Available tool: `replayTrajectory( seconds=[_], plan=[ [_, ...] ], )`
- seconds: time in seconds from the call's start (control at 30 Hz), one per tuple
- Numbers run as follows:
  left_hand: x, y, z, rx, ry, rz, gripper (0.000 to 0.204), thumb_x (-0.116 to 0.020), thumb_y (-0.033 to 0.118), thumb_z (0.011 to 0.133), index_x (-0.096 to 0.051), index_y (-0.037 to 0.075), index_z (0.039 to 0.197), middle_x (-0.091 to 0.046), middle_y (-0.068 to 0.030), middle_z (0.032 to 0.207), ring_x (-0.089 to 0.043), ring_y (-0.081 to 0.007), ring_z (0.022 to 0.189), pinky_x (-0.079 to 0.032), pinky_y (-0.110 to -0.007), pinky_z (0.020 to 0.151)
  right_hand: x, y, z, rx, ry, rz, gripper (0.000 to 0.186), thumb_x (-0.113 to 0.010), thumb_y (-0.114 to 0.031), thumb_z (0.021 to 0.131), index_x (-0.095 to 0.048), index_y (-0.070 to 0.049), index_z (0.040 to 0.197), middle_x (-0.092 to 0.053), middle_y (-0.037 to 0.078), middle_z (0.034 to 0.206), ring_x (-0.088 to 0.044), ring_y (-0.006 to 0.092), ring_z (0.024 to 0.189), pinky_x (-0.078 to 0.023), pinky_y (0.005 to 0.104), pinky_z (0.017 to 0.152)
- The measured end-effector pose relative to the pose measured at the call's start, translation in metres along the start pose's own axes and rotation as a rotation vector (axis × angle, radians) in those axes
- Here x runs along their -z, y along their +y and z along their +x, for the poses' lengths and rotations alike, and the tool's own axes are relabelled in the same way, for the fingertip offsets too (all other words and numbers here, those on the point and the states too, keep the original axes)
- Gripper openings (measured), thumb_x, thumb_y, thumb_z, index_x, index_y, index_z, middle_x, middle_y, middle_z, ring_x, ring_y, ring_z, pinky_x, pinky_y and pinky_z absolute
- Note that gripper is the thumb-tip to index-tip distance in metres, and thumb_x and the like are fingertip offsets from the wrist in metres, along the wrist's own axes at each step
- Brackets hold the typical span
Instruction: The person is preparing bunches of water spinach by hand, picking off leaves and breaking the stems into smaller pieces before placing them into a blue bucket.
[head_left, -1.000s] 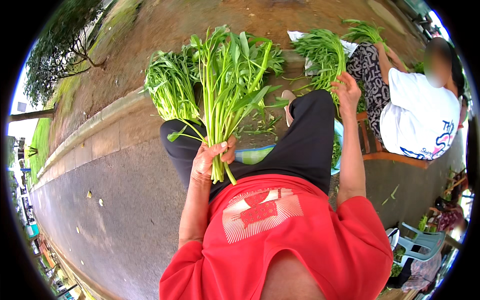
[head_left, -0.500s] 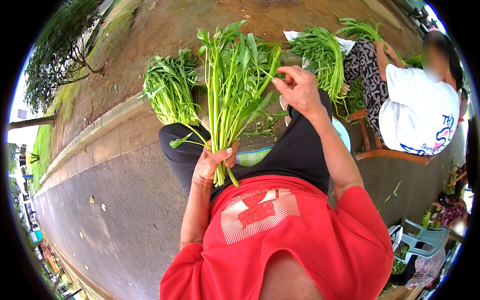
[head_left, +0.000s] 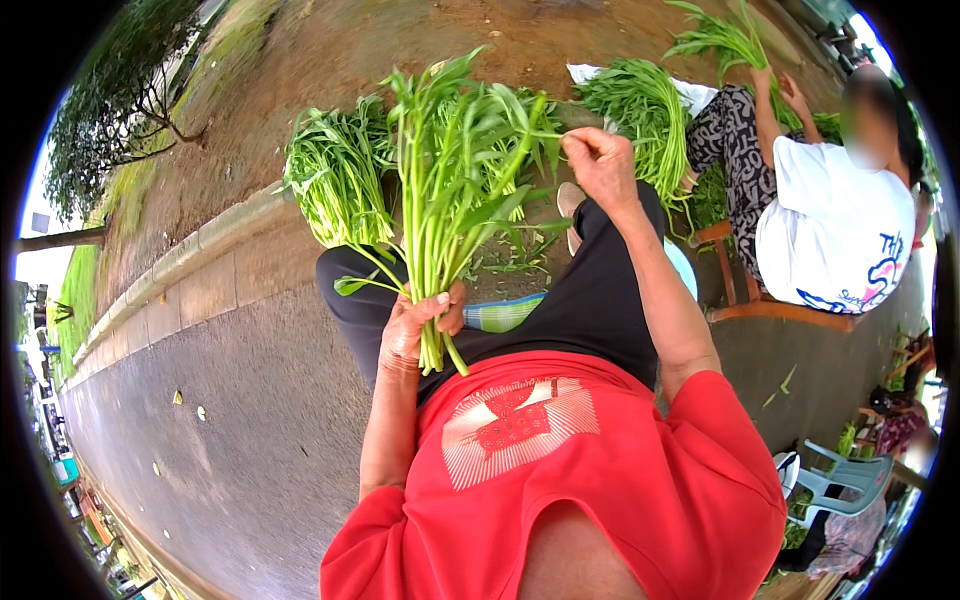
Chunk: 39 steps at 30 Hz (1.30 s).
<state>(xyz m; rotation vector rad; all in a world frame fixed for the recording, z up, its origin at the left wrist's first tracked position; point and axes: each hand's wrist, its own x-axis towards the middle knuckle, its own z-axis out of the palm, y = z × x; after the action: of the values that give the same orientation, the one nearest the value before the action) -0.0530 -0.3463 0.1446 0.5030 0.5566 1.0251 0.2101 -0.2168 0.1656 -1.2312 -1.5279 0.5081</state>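
Note:
My left hand [head_left: 425,325] is wrapped round the lower stems of a bunch of water spinach [head_left: 430,215], held upright over my lap with its leafy tops pointing away from me. At the bunch's right side my right hand [head_left: 602,172] is closed in a pinch. A thin leaf stalk runs from the bunch to its fingertips. Beyond my left knee lies a heap of water spinach [head_left: 335,180], partly hidden by the bunch.
On the right, a co-worker [head_left: 840,220] sits on a wooden chair [head_left: 785,312], holding up greens [head_left: 722,42]. Another water spinach heap [head_left: 640,120] lies beside that person. A concrete curb [head_left: 190,255] runs along the left. A grey-green plastic chair [head_left: 850,475] stands at lower right.
My right fingers have closed from a loose curl into a pinch at the bunch's edge. The bunch has shifted slightly left. The co-worker has raised the greens.

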Motion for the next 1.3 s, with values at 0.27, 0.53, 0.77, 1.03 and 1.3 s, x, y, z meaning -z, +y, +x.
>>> replayTrajectory(
  seconds=[0.27, 0.53, 0.77, 1.03, 1.3],
  plan=[
    [0.01, 0.0, -0.002, 0.016, -0.042, -0.1, 0.054, -0.059, 0.009, 0.075, -0.037, 0.005, 0.124, -0.043, -0.0044, 0.078, -0.037, -0.0081, 0.05, -0.032, -0.022, 0.047, 0.042, 0.04, -0.009, -0.441, 0.14, 0.405, 0.015, -0.058, -0.011, 0.081, -0.064, 0.003, 0.084, -0.055, 0.003, 0.058, -0.046, 0.0069, 0.043, -0.035, 0.0202, 0.039],
    [0.013, -0.003, -0.002, -0.021, -0.064, -0.17, 0.058, -0.057, 0.01, 0.077, -0.031, 0.007, 0.128, -0.04, -0.0031, 0.077, -0.036, -0.0075, 0.048, -0.033, -0.022, 0.046, 0.086, 0.079, -0.016, -0.612, 0.483, 0.753, 0.013, -0.061, -0.009, 0.078, -0.06, 0.002, 0.084, -0.054, 0.005, 0.061, -0.049, 0.012, 0.044, -0.042, 0.0248, 0.041],
    [0.006, -0.002, -0.001, -0.03, -0.01, -0.127, 0.064, -0.063, 0.015, 0.072, -0.032, 0.008, 0.128, -0.04, -0.0027, 0.075, -0.037, -0.0078, 0.049, -0.033, -0.022, 0.046, 0.141, 0.125, -0.082, -0.608, 0.693, 0.307, 0.014, -0.06, -0.007, 0.078, -0.059, 0.004, 0.087, -0.052, 0.004, 0.06, -0.046, 0.0104, 0.045, -0.038, 0.0237, 0.04],
    [0.001, -0.002, -0.003, -0.03, -0.048, -0.11, 0.064, -0.062, 0.014, 0.072, -0.032, 0.008, 0.129, -0.043, -0.005, 0.076, -0.038, -0.0096, 0.049, -0.032, -0.024, 0.046, 0.18, 0.174, -0.171, -0.784, 0.227, -0.639, 0.032, -0.059, -0.019, 0.076, -0.06, 0.002, 0.1, -0.062, 0.017, 0.085, -0.06, 0.0282, 0.08, -0.046, 0.0337, 0.071],
    [-0.011, 0.003, 0.001, -0.054, -0.025, 0.008, 0.054, -0.063, 0.011, 0.074, -0.039, 0.005, 0.121, -0.047, -0.0054, 0.081, -0.041, -0.0097, 0.052, -0.036, -0.024, 0.05, 0.106, 0.068, -0.077, -0.218, 0.338, -0.368, 0.025, -0.055, -0.01, 0.078, -0.06, 0.0, 0.101, -0.063, 0.013, 0.087, -0.061, 0.0207, 0.078, -0.048, 0.0298, 0.07]
  ],
)
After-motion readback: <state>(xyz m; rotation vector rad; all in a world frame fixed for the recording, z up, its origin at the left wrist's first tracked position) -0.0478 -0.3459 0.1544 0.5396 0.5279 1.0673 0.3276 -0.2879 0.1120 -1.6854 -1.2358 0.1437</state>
